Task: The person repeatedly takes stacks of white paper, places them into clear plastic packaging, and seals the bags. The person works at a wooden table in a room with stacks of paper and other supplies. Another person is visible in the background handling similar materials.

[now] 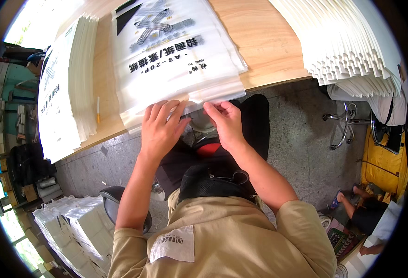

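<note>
A stack of clear plastic bags (167,69), printed in black with crossed pencils and lettering, lies on the table with its near end at the edge in front of me. My left hand (160,127) rests on that near end, fingers bent and slightly apart, thumb pointing to the right. Just to its right, my right hand (226,123) pinches the near edge of the top bag between thumb and forefinger. The plastic there looks lifted and creased. I cannot tell whether the top bag has anything inside.
On the left stands a pile of filled printed packs (69,83), with a cigarette (98,110) beside it on the wooden table (269,51). Fanned white paper bundles (347,46) fill the right. Below are a chair base (345,123), wrapped white stacks (76,227) and another person's legs (347,204).
</note>
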Motion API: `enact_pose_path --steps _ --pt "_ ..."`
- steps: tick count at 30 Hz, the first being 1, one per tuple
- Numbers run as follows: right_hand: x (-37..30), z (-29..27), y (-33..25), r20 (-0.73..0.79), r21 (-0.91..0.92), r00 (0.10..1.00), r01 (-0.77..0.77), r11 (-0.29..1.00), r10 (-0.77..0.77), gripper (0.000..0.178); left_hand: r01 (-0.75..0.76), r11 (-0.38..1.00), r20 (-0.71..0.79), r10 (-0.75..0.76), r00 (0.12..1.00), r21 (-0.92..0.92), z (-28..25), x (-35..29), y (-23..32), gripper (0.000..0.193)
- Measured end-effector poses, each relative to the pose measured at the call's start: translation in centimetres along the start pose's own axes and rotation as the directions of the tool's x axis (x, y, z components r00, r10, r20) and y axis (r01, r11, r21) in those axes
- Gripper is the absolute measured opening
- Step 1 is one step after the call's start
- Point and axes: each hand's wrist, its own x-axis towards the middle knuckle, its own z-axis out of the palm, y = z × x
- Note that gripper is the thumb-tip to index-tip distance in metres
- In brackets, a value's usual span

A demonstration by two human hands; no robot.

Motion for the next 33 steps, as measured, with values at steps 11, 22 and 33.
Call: enact_pose_path --steps 11,22,33 --pt "-0.2 -0.8 -0.3 0.100 -0.073 0.992 -0.067 0.995 0.074 0.017 0.275 0.927 0.178 -0.235 0.956 -0.256 0.4 1.9 -2.0 0.011" --pt "0.3 0.9 -0.5 -0.034 -0.143 0.999 -0.009 0.990 0.004 0.021 0.634 0.563 0.432 -0.464 0.773 -0.530 -0.2 3.7 -4.4 0.015" --pt "-0.7 2.5 -2.7 0.215 -0.417 0.970 0.199 0.887 -0.116 0.039 0.695 0.608 0.488 -0.505 0.712 -0.384 -0.5 4.1 -4.0 0.026"
